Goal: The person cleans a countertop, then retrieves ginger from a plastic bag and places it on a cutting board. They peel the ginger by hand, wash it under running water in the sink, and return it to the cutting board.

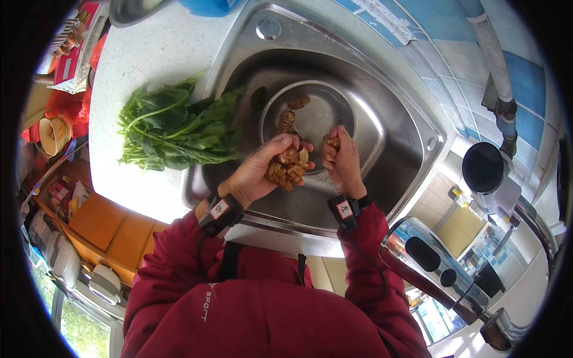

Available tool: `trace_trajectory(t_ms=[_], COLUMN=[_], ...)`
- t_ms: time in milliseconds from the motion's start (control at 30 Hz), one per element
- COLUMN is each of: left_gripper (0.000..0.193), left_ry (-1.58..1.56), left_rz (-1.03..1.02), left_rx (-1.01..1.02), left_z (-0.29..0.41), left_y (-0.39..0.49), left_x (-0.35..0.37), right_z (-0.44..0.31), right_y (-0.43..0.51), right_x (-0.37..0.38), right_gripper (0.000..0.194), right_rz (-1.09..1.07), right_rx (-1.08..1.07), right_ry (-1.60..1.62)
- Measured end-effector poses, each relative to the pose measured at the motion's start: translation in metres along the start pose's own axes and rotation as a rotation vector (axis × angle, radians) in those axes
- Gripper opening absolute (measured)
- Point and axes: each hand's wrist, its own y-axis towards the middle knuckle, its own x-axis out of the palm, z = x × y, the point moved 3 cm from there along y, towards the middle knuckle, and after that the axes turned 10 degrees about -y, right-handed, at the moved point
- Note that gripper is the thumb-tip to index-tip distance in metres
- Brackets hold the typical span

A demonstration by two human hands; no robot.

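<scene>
My left hand (259,163) cups a knobbly brown tuber cluster (286,172), its thumb on top and fingertips showing beyond it. In the curled fingers of my right hand (342,156) is a small brown tuber piece (333,142), mostly hidden. Both hands are over the near side of a round metal basin (353,107) inside a stainless steel sink (394,170). Loose ringed tubers lie in the basin, one at its far side (299,102) and another (286,121) nearer my left hand. Part of a further piece shows behind that hand.
A heap of leafy greens (174,127) lies on the pale speckled counter (134,58) and overhangs the sink's left side. One loose leaf (258,98) is beside the basin. A metal pan (134,11) and a blue object (208,6) stand farther back. Chrome fixtures (429,259) are at right.
</scene>
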Motion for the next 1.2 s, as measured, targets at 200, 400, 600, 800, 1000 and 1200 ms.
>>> trace_trajectory(t_ms=[200, 400, 600, 800, 1000, 1200], left_gripper=[0.032, 0.05, 0.054, 0.055, 0.052, 0.05], left_ry=[0.056, 0.041, 0.015, 0.035, 0.065, 0.068], left_rz=[0.045, 0.002, -0.174, -0.306, -0.299, -0.255], left_rx=[-0.051, -0.028, -0.08, -0.104, -0.022, -0.006], left_z=[-0.005, -0.003, -0.002, 0.001, 0.009, 0.01], left_y=[-0.001, -0.004, -0.01, -0.022, -0.021, -0.016], left_x=[0.004, 0.008, 0.006, 0.008, 0.009, 0.01], right_z=[-0.005, -0.01, -0.026, -0.017, 0.054, 0.097], right_y=[-0.021, -0.049, -0.049, -0.017, 0.048, 0.083], right_x=[0.021, 0.05, 0.037, -0.002, -0.042, -0.034], right_gripper=[0.044, 0.061, 0.073, 0.06, 0.041, 0.026], right_rz=[-0.008, -0.127, -0.411, -0.236, 0.044, -0.049], right_rx=[-0.254, -0.575, -0.437, -0.347, -0.34, -0.428], right_ry=[-0.139, -0.671, -0.387, -0.303, -1.313, -1.618])
